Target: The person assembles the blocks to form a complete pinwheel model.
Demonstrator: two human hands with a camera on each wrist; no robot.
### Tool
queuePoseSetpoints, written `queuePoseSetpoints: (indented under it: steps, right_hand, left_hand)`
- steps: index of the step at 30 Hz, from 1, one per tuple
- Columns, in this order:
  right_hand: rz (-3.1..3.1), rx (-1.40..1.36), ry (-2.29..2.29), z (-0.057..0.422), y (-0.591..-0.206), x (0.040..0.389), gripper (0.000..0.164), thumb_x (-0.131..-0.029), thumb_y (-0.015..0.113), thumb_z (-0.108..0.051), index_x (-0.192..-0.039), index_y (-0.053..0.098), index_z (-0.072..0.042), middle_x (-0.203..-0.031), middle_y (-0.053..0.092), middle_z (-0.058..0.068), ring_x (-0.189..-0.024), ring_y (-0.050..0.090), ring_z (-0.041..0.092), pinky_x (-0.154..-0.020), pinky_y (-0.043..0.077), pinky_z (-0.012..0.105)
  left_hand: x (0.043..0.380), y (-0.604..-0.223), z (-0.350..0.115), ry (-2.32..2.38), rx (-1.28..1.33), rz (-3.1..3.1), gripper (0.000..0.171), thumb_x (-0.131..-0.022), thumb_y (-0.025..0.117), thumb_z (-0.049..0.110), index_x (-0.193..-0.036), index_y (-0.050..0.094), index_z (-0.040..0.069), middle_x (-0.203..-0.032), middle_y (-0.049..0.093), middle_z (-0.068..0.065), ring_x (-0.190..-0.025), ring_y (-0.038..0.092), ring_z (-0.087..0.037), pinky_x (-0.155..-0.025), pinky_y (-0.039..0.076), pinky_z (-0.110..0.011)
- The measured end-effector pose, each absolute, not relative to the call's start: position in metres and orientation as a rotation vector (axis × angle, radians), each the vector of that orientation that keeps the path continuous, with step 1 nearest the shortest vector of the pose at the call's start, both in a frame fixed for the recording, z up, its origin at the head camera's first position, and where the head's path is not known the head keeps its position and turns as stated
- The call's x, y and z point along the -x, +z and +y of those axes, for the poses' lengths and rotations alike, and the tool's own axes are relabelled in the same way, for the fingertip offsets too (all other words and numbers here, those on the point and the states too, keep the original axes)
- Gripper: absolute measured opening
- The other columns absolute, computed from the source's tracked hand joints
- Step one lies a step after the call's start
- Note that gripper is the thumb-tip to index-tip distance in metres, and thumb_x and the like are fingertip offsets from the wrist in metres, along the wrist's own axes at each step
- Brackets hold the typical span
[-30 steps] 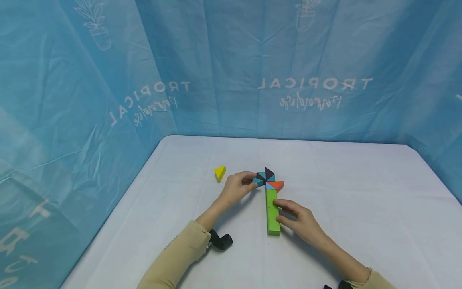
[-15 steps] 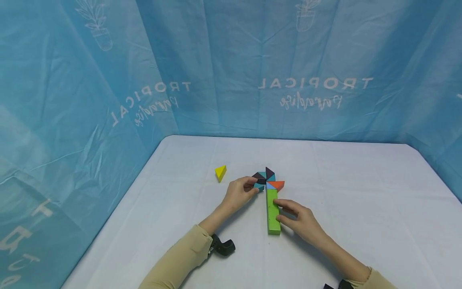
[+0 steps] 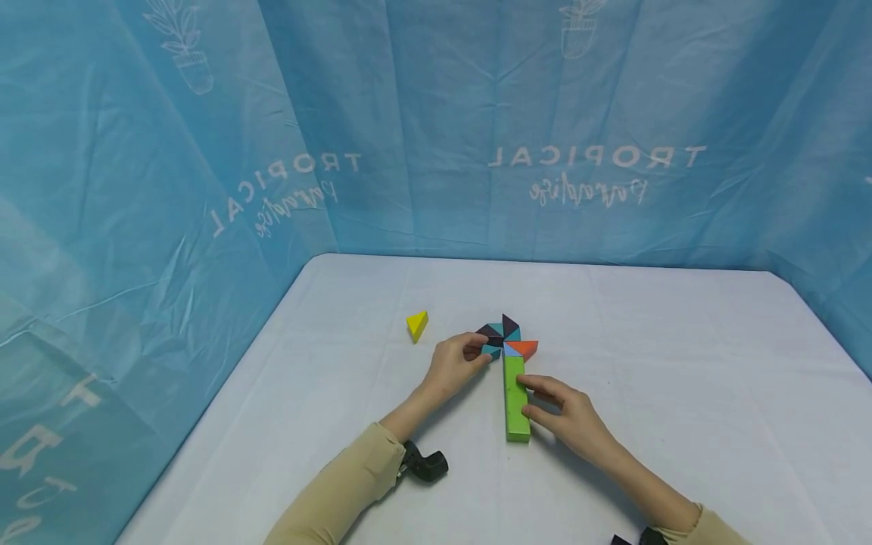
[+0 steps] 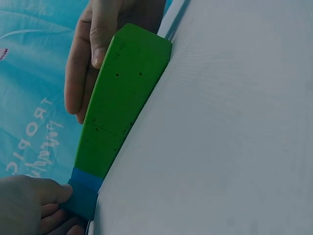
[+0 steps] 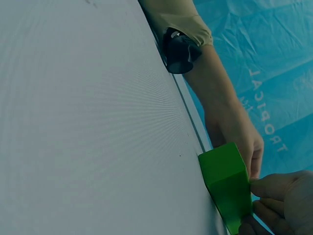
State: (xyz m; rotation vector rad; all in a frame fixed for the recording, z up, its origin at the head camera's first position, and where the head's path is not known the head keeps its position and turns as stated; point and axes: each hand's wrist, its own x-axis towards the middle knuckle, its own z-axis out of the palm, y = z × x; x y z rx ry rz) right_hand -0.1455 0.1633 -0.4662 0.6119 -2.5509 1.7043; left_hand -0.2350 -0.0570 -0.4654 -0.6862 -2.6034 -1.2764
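My left hand (image 3: 450, 365) pinches a teal triangular block (image 3: 491, 352) at the lower left of a pinwheel of small triangles. Dark triangles (image 3: 509, 325), teal ones, a light blue triangle (image 3: 509, 350) and an orange-red triangle (image 3: 523, 348) make up the rest of the wheel. Below it runs a long green bar (image 3: 516, 401), lying toward me like a stem. The fingertips of my right hand (image 3: 571, 418) rest along the bar's right side. In the left wrist view the thumb presses the teal block (image 4: 80, 199) against the blue piece (image 4: 88, 179) at the green bar's end.
A yellow triangular block (image 3: 417, 326) lies apart, left of the wheel. White cloth covers the table (image 3: 668, 356), with blue printed curtains (image 3: 436, 136) behind and at the sides. A black wrist device (image 3: 428, 464) sticks out from the left sleeve.
My left hand has moved slightly right and toward me, bringing the teal block to the wheel's lower left and uncovering the dark triangles there. The right hand and green bar have stayed put.
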Motion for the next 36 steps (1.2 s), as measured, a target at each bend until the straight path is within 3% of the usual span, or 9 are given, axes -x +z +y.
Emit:
queuePoseSetpoints:
  steps: [10, 25, 36]
  right_hand:
    - [-2.567, -0.593, 1.685, 0.163, -0.466, 0.146, 0.044, -0.086, 0.07, -0.02, -0.128, 0.058, -0.011, -0.128, 0.057, 0.005, -0.115, 0.055, 0.026, -0.095, 0.046, 0.037]
    - [-2.562, -0.59, 1.688, 0.163, -0.465, 0.146, 0.044, -0.086, 0.071, -0.019, -0.127, 0.059, -0.011, -0.127, 0.058, 0.005, -0.116, 0.055, 0.024, -0.095, 0.046, 0.036]
    - [-2.544, -0.61, 1.715, 0.162, -0.464, 0.145, 0.045, -0.086, 0.071, -0.018, -0.128, 0.058, -0.01, -0.128, 0.057, 0.006, -0.116, 0.055, 0.027, -0.095, 0.046, 0.038]
  left_hand:
    - [0.23, -0.463, -0.07, -1.255, 0.815, -2.553, 0.032, -0.086, 0.071, 0.012, -0.116, 0.065, 0.004, -0.114, 0.064, -0.009, -0.101, 0.062, -0.019, -0.086, 0.05, -0.022]
    - [0.23, -0.468, -0.069, -1.341, 0.802, -2.481, 0.025, -0.083, 0.072, 0.004, -0.107, 0.068, 0.001, -0.104, 0.066, -0.009, -0.09, 0.065, -0.016, -0.076, 0.052, -0.015]
    - [0.233, -0.47, -0.068, -1.411, 0.904, -2.43, 0.028, -0.084, 0.069, 0.0, -0.112, 0.067, 0.003, -0.113, 0.064, -0.007, -0.104, 0.061, -0.019, -0.088, 0.049, -0.02]
